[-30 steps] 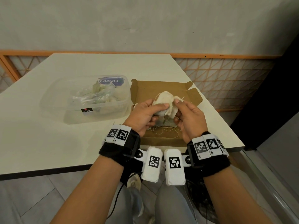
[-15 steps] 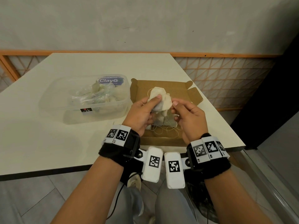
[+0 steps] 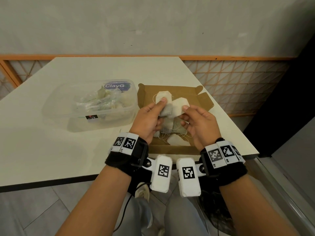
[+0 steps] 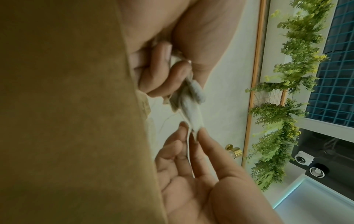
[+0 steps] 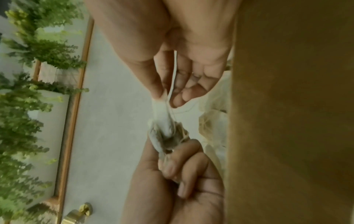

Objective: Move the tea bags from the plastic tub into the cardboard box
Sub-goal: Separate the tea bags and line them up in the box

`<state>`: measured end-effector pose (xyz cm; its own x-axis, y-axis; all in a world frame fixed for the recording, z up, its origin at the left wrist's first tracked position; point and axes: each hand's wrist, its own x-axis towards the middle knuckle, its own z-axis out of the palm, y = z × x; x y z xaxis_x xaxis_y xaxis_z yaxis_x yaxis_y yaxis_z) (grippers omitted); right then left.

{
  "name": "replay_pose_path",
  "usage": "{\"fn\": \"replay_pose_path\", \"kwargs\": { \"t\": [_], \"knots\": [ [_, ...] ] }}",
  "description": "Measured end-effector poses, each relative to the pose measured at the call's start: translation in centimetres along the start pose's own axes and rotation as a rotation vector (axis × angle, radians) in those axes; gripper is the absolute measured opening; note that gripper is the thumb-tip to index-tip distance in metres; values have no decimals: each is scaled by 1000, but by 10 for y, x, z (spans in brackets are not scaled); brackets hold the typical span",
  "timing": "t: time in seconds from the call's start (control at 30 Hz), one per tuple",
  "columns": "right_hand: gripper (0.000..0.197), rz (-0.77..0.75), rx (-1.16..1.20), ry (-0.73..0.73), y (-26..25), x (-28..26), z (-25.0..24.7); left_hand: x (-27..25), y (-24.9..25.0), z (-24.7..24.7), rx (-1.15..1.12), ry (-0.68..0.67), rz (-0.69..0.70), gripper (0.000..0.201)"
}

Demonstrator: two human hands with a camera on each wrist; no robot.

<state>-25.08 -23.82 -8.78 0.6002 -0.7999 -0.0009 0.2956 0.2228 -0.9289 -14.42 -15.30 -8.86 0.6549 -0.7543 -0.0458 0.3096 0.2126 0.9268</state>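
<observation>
Paper tea bags point(image 3: 164, 99) are being pinched apart by both hands, left point(image 3: 150, 118) and right point(image 3: 197, 121), over the box point(image 3: 202, 101), seemingly untangling strings.

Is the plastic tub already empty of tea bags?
No: in the head view the plastic tub holds a pile of tea bags, left of the cardboard box.

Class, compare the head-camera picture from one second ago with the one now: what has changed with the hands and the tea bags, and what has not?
The right hand has pulled one tea bag rightward out of the clump that the left hand grips; the clump has risen slightly and the bags have fanned apart. Both hands remain over the cardboard box. The plastic tub has not moved.
</observation>
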Motion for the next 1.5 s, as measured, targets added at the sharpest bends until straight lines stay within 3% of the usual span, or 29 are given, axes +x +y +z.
{"fn": "replay_pose_path", "kwargs": {
  "t": [0.1, 0.17, 0.27, 0.37, 0.47, 0.6, 0.7, 0.77, 0.87, 0.93, 1.13, 1.23, 1.37, 1.5],
  "knots": [
    [17, -23, 36, 90, -9, 4, -7, -1, 2, -2, -57, 17, 49, 16],
    [13, -76, -128, 97, -14, 6, -11, -4, 3, -2, -43, -41, 79, 20],
    [12, -85, -449, -101, -24, 5, -10, -10, 5, 5, 82, -119, 96, 21],
    [16, -11, -548, -271, -36, 6, -6, -15, 8, 9, 117, -161, 63, 10],
    [15, 36, -597, -324, -45, 11, -4, -15, 8, 8, 107, -141, 36, 23],
    [10, 43, -632, -308, -48, 11, -6, -14, 7, 7, 113, -92, 24, 15],
    [12, -54, -1023, -220, -46, 0, -11, -9, 5, 4, 73, -27, 26, 24],
    [26, -75, -1405, -200, -42, -12, -14, -6, 3, 1, 41, -13, 37, 28],
    [45, 16, -1800, -218, -34, -26, -9, -2, 0, -1, -2, 0, 17, 36],
    [49, 105, -1925, -218, -31, -27, -6, 0, -2, -2, -25, 10, 16, 32],
    [46, 250, -1898, -262, -27, -12, -1, 1, -1, -3, -43, -9, 26, 8],
    [23, 184, -1833, -244, -26, -9, 1, 2, -1, -3, -53, -9, 8, 10],
    [14, 98, -1449, -220, -46, -2, -6, 1, -1, -3, -89, -67, -3, 12],
    [5, -58, -1231, -144, -65, 12, -10, 0, -1, -2, -89, -109, -4, 13]
  ]
}}
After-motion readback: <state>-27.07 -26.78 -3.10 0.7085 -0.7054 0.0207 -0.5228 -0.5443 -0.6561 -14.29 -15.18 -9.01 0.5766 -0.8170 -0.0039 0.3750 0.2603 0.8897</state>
